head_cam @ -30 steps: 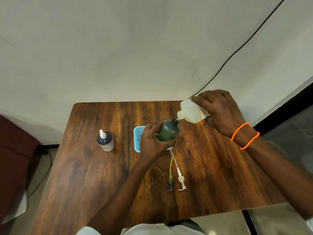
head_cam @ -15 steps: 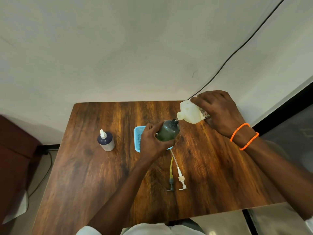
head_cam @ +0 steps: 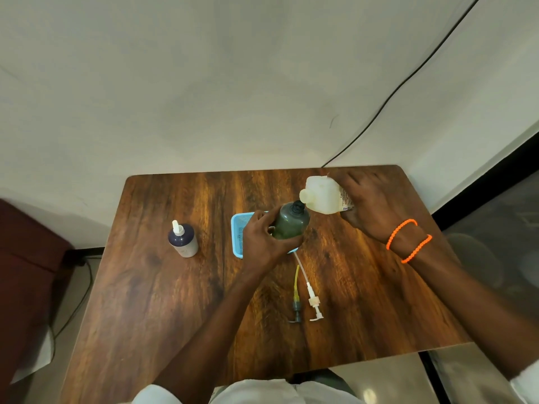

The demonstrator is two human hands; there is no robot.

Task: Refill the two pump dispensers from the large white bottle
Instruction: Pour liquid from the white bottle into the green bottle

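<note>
My left hand (head_cam: 264,239) grips a dark green dispenser bottle (head_cam: 291,221) with its neck open, held above the wooden table (head_cam: 163,287). My right hand (head_cam: 370,205) holds the large white bottle (head_cam: 322,195), tipped on its side with its spout pointing left, just above and beside the green bottle's mouth. Two removed pump heads lie on the table in front of me: a dark one with a yellow tube (head_cam: 296,301) and a white one (head_cam: 312,298). A second dispenser (head_cam: 183,239), dark with a pale base and a white top, stands at the left.
A light blue mesh basket (head_cam: 239,231) sits on the table, partly hidden behind my left hand. A black cable (head_cam: 388,100) runs down the wall to the table's back edge. A dark red seat (head_cam: 26,252) stands to the left of the table.
The white bottle's spout has lifted away from the green bottle's mouth and tilted back toward level. My left hand still holds the green bottle in the same place.
</note>
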